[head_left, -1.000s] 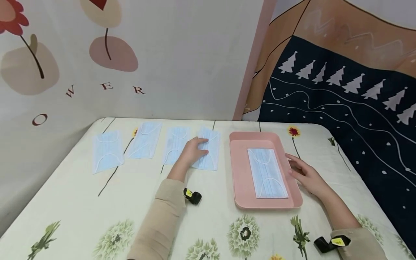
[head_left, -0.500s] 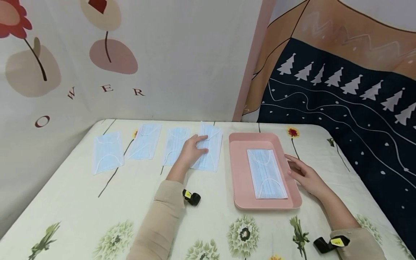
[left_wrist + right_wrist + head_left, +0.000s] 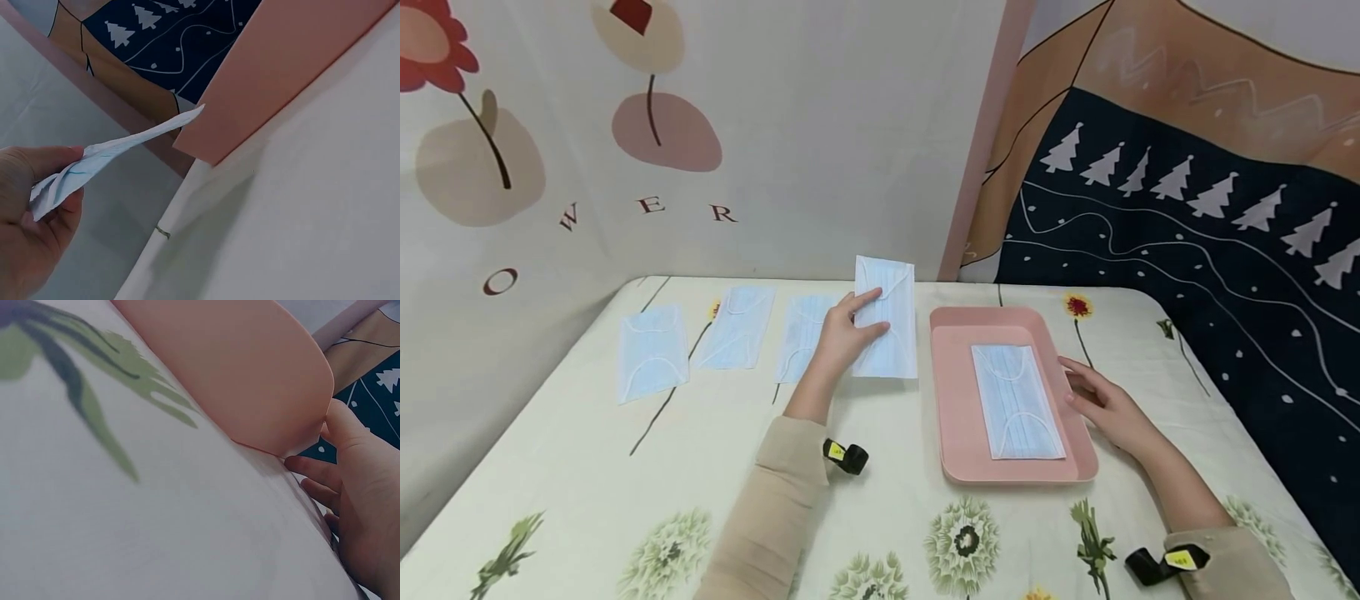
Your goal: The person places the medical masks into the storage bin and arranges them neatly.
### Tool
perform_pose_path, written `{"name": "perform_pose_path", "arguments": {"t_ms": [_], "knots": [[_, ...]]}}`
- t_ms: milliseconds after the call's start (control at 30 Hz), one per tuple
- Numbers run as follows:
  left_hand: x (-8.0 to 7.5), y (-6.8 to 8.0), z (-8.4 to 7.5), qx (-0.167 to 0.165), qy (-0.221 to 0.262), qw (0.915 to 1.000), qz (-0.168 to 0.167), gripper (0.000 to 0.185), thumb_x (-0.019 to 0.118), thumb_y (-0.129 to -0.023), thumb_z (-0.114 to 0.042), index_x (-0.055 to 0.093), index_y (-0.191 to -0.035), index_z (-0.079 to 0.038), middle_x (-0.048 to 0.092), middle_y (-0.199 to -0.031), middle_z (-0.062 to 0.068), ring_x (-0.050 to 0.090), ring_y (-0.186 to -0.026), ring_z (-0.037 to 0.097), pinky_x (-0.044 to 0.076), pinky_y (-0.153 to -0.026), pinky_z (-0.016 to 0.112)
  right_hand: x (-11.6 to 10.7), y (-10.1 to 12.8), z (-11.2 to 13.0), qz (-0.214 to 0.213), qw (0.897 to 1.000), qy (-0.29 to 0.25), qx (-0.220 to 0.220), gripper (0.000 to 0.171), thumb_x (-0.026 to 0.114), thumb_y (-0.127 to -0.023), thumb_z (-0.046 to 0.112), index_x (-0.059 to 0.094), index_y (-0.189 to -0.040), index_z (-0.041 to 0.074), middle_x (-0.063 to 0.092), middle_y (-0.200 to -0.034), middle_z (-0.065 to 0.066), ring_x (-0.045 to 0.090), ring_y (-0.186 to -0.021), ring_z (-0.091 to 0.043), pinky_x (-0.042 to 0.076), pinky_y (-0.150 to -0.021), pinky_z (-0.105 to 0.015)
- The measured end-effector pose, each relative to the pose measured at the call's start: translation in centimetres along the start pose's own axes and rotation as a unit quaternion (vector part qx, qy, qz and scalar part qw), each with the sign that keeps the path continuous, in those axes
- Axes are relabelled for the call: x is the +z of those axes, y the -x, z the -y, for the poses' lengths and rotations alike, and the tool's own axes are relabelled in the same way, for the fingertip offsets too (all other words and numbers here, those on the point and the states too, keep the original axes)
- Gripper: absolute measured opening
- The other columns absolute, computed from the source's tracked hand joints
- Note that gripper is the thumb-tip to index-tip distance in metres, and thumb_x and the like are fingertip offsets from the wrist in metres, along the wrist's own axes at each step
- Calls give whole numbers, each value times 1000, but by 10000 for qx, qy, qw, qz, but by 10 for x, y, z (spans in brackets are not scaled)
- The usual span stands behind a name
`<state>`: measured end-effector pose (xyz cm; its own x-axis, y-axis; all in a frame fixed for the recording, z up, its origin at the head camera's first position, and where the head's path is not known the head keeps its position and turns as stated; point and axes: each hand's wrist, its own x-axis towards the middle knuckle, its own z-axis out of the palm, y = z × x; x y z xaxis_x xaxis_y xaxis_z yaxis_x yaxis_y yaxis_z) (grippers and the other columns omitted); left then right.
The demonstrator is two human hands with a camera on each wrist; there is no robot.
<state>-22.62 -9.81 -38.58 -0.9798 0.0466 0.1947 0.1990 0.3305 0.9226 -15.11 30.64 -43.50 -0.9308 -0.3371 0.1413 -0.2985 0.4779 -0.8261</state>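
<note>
In the head view my left hand [image 3: 842,337] pinches a pale blue face mask [image 3: 895,333] by its left side. The left wrist view shows this mask [image 3: 134,139] edge-on between thumb and fingers, raised off the cloth. A pink tray [image 3: 953,417] stands to the right, with another face mask [image 3: 1017,400] lying flat in it. My right hand [image 3: 1112,412] rests against the tray's right side. In the right wrist view its thumb touches the tray wall [image 3: 244,369] near the rim, and the other fingers [image 3: 312,469] lie loosely bent by the lower edge.
Three more face masks lie in a row on the left: a far-left mask [image 3: 653,354], a tilted mask [image 3: 737,327] and one [image 3: 801,333] partly behind my left hand. A flower-print cloth [image 3: 700,467] covers the table. A printed curtain [image 3: 820,150] hangs behind it.
My left hand has lifted the rightmost mask of the row off the cloth, tipping it upright and bringing it slightly up. The right hand and tray stay put.
</note>
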Motion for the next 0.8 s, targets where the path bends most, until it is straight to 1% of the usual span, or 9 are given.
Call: {"name": "perform_pose_path", "arguments": {"t_ms": [100,200,367,467,567,700,800], "knots": [[2,2,-8,38,361,9993,-53,56,75,-81,-4,58,-134,-11,47,-138,14,51,-120,29,43,-98,36,0,0,-1,2,10000,36,10,56,53,-99,12,30,-150,8,52,-129,-24,45,-110,9,39,-86,-8],[5,4,-16,-4,682,9976,-73,57,75,-81,-4,58,-134,-13,44,-141,13,53,-116,27,46,-95,34,-1,0,-1,-8,10000,46,43,56,53,-99,13,30,-150,8,51,-129,-24,45,-109,9,39,-86,-8],[10,8,-26,-50,1199,9928,-58,57,75,-80,-1,58,-134,-13,46,-137,12,58,-107,25,51,-85,33,0,0,-1,-10,10000,44,87,56,53,-99,14,30,-151,9,51,-130,-24,45,-109,9,38,-86,-8],[15,10,-30,-60,1372,9905,-29,57,75,-80,0,58,-134,-14,47,-136,11,59,-105,25,53,-81,32,0,1,-1,-7,9999,47,135,56,53,-99,16,30,-151,10,51,-130,-24,45,-110,8,38,-87,-8],[20,11,-32,-59,1504,9886,37,58,74,-81,1,58,-134,-14,46,-136,12,59,-104,25,54,-79,31,0,1,0,-14,9997,62,241,57,54,-99,18,31,-151,12,51,-131,-23,46,-112,4,38,-87,-8],[28,15,-36,-37,1629,9866,119,57,73,-81,2,58,-134,-13,47,-134,11,60,-104,25,54,-79,31,0,2,1,-25,9991,89,402,57,54,-99,23,30,-151,14,50,-132,-22,47,-113,-2,37,-87,-8],[34,17,-39,-22,1715,9850,207,57,73,-81,3,58,-134,-13,50,-131,9,60,-104,24,54,-80,31,0,2,1,-24,9992,78,386,57,53,-100,23,31,-151,14,50,-131,-23,47,-113,-2,37,-87,-8]]}}
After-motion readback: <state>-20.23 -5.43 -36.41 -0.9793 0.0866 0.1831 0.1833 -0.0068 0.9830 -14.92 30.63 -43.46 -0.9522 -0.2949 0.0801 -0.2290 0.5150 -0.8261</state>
